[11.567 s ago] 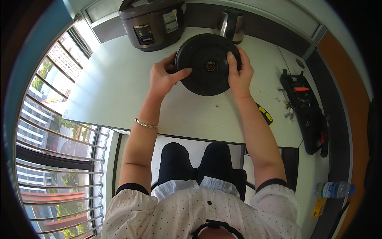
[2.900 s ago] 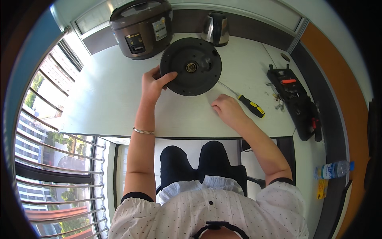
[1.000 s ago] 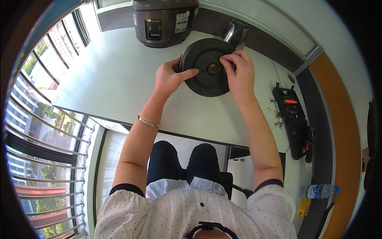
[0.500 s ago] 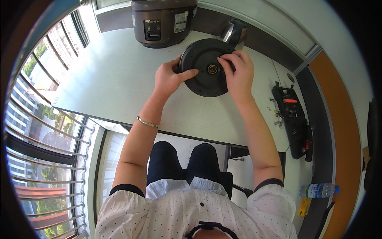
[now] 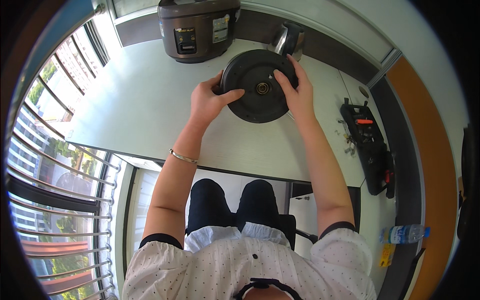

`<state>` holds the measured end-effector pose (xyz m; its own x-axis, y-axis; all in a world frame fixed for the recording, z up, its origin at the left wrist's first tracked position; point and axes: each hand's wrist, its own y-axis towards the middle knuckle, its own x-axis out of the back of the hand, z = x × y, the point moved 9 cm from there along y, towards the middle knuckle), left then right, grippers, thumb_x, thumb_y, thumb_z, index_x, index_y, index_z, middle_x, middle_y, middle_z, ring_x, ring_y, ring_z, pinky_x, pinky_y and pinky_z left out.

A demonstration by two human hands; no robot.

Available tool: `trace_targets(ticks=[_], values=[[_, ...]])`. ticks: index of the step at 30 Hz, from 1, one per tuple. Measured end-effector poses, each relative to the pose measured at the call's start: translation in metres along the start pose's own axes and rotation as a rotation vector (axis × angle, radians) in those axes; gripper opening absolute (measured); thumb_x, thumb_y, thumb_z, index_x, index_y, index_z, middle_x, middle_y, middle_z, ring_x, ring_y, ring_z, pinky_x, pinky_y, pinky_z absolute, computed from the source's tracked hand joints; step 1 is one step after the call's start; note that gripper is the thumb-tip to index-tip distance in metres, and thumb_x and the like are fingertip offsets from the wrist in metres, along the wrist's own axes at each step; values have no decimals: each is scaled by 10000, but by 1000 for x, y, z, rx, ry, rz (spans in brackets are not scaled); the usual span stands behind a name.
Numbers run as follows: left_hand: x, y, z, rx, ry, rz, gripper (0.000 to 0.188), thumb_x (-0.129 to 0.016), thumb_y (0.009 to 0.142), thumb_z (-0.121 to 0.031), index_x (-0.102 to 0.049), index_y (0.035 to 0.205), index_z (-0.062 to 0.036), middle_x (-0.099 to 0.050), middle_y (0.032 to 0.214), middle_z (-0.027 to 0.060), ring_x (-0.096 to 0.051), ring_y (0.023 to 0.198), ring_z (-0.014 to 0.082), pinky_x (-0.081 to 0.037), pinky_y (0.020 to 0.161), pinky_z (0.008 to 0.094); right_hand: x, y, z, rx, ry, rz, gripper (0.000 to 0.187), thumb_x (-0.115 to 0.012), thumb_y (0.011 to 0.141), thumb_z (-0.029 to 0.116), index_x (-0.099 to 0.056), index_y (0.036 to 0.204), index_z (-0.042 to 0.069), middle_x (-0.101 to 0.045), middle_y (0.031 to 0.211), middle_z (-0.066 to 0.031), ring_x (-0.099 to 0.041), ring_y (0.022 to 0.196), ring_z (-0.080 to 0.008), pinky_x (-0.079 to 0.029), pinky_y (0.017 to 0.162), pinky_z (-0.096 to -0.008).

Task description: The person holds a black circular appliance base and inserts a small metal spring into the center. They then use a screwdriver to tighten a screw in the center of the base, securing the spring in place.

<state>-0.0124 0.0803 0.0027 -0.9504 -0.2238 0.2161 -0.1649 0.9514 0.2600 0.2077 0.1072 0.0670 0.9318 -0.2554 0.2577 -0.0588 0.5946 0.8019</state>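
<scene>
A round black kettle base (image 5: 245, 107) is held up above the white desk, its flat face turned toward me. Brass-coloured rings surround the connector (image 5: 262, 88) at its middle. My left hand (image 5: 210, 100) grips the left rim, thumb on the face and fingers behind. On the opposite side, my right hand (image 5: 298, 92) clasps the rim, its thumb lying on the face and its fingers curled round the far edge. A small pale spot (image 5: 270, 76) shows beside that thumb; whether it is a screw or a glint, I cannot tell.
A brown rice cooker (image 5: 199, 30) stands at the back of the desk (image 5: 145, 100). Just behind the base is a silver kettle with a black handle (image 5: 295, 37). To the right lie an open black tool case (image 5: 367, 145), loose small metal parts (image 5: 349, 145) and a water bottle (image 5: 405, 234).
My right hand has gone from fingertips bent in against the face to a grip round the rim, thumb on the face. The pale spot now shows. The left hand keeps its hold.
</scene>
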Motion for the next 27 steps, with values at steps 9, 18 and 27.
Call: trace_targets(ticks=[9, 18, 27], values=[[2, 4, 2, 41, -29, 59, 601, -782, 679, -288, -639, 1188, -3, -670, 790, 46, -595, 693, 113, -474, 652, 248, -11, -3, -16, -264, 254, 10, 481, -753, 814, 229, -589, 1199, -9, -687, 1007, -131, -656, 887, -166, -526, 779, -277], [4, 1, -8, 47, 140, 37, 588, -748, 696, -448, -677, 1077, -7, -694, 835, 96, -652, 784, 183, -493, 724, 299, -11, -3, -12, -224, 213, -4, 490, -772, 792, 252, -611, 1157, -31, -700, 969, -136, -668, 863, -174, -527, 779, -280], [4, 0, -17, 87, 312, 45, 669, -667, 740, -593, -674, 1030, 10, -699, 917, 121, -654, 905, 224, -487, 809, 327, -6, -7, -15, -224, 176, -36, 514, -786, 763, 300, -629, 1122, -33, -707, 909, -146, -677, 818, -183, -526, 755, -279]])
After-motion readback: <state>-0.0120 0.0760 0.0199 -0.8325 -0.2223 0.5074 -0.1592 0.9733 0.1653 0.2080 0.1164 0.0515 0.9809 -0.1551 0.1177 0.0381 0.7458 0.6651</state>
